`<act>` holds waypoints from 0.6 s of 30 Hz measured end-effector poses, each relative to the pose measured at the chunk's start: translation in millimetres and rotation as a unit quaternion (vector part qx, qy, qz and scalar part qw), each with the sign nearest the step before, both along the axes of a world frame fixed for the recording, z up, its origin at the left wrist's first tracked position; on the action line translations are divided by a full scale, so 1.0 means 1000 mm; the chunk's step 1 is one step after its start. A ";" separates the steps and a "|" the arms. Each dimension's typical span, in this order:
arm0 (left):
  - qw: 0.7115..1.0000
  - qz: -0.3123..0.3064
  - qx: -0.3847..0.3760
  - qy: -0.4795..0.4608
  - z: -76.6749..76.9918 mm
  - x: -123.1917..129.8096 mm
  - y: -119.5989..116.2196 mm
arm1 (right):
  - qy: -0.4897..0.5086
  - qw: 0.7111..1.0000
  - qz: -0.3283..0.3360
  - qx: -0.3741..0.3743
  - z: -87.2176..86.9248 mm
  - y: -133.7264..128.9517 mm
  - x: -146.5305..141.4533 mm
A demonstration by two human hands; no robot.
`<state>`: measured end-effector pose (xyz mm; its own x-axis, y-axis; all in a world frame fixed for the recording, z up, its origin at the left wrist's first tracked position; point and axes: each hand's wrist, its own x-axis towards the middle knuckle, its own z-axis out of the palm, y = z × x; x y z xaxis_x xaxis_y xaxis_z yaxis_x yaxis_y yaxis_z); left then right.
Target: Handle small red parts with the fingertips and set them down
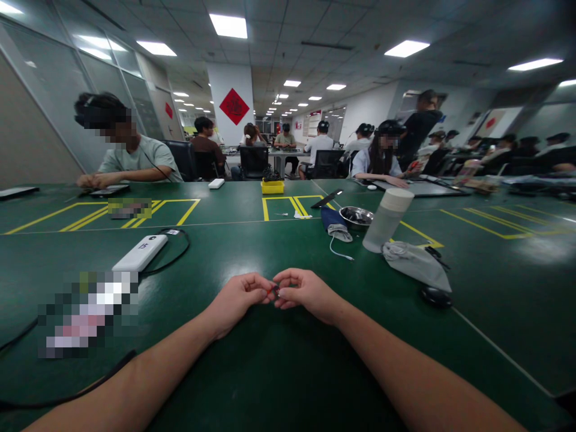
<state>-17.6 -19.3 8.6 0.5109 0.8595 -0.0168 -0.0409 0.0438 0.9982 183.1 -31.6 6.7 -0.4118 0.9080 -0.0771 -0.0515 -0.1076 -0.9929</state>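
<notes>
My left hand point(243, 298) and my right hand point(306, 294) meet above the green table point(216, 378), fingertips nearly touching. Between them is a small object point(273, 291) with red and dark parts, too small to name. The thumb and fingers of my left hand pinch its red side. On the other side, the fingers of my right hand close round its dark part. Fingertips hide much of it.
A white power bank point(140, 253) with a black cable lies left. Right stand a frosted bottle point(387, 221), a metal bowl point(355, 216), a grey pouch point(416, 264) and a black mouse point(435, 297). A yellow box point(272, 187) sits at the far edge; people sit beyond.
</notes>
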 end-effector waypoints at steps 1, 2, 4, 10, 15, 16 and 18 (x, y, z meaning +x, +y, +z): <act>1.000 0.003 0.000 -0.001 0.000 0.000 0.000 | 0.001 1.000 -0.003 0.003 0.001 0.000 0.000; 1.000 0.005 -0.001 0.000 0.001 0.000 0.000 | 0.005 1.000 -0.005 0.004 0.001 0.000 0.000; 1.000 0.006 -0.009 0.005 0.001 0.000 -0.001 | 0.015 1.000 -0.009 0.004 0.002 -0.001 0.000; 1.000 0.013 -0.005 0.013 0.002 0.001 -0.001 | 0.026 0.999 -0.024 -0.012 0.003 -0.001 -0.002; 1.000 0.013 -0.006 0.009 0.002 0.002 -0.001 | 0.023 0.999 -0.026 -0.018 0.000 0.001 -0.003; 1.000 0.013 -0.007 0.009 0.002 0.002 -0.001 | 0.023 0.999 -0.024 -0.018 0.000 0.001 -0.003; 1.000 0.012 -0.008 0.010 0.001 0.002 -0.001 | 0.020 0.999 -0.022 -0.017 0.000 0.001 -0.003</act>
<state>-16.0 -20.3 9.8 0.4887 0.8715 -0.0395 -0.0230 0.0582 0.9980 180.5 -31.1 7.0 -0.3743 0.9227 -0.0925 -0.0972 -0.1382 -0.9856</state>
